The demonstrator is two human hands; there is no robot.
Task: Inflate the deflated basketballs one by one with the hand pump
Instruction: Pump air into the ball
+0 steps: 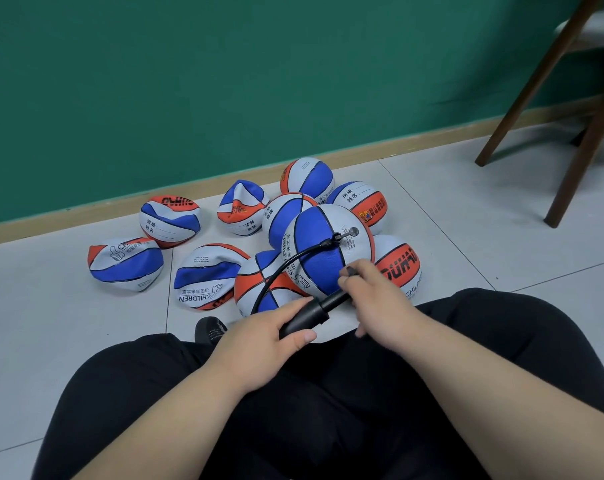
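Your left hand (269, 336) and right hand (373, 299) grasp the pump (314, 311); jerky strokes could yank its needle (345, 234) from the basketball (323, 258).

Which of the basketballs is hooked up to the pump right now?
The round blue-and-white ball in the middle, resting on others: the black hose from the pump ends in its valve. No other ball has a hose attached.

Both bare forearms reach forward and draw together over the lap. The left hand (259, 336) wraps the barrel of the hand pump (316, 311), thumb on its near side. The right hand (380, 296), just beyond, grips the pump's handle, knuckles up.
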